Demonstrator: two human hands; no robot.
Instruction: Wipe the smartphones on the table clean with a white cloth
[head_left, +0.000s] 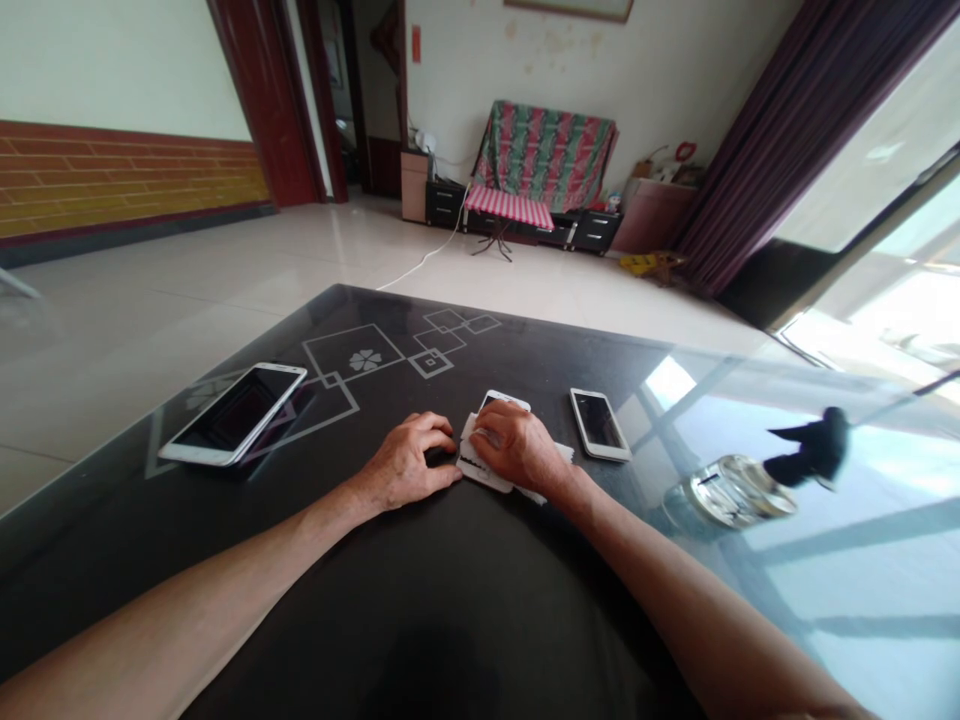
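Note:
A white smartphone (493, 480) lies on the dark table in front of me, largely covered by my right hand (517, 440). The fingers of that hand are bent over a white tissue (553, 458), pressing it onto the phone's screen. My left hand (416, 460) rests on the table just left of the phone. Its thumb and fingers are curved and apart, with the tips at the phone's left edge and nothing visible between them. A smaller white phone (600, 425) lies to the right. Farther left is a large white phone or small tablet (236, 415), screen up.
A clear spray bottle with a black trigger head (731, 492) stands at the right on the glossy table (420, 600). Beyond the table, a pink-striped folding table (508, 207) stands before a cloth-covered object (547, 150). A purple curtain (780, 130) hangs by the window.

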